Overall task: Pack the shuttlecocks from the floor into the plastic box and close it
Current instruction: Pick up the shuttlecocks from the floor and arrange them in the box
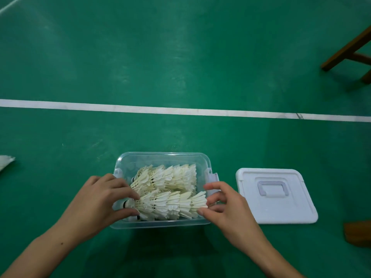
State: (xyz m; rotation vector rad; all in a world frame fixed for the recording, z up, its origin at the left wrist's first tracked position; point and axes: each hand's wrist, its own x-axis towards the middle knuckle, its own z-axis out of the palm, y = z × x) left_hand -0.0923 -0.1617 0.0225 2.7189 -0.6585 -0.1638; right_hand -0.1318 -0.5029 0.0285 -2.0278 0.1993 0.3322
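Observation:
A clear plastic box stands open on the green floor in front of me. Inside lie stacked rows of white feather shuttlecocks. The near row lies sideways, cork end to the left. My left hand grips its cork end between thumb and fingers. My right hand holds its feather end with curled fingers. A second row lies behind it in the box. The white lid with a handle lies flat on the floor to the right of the box.
More white shuttlecock feathers poke in at the left edge of the floor. A white court line crosses beyond the box. Wooden furniture legs stand at the far right, and a brown object sits at the right edge.

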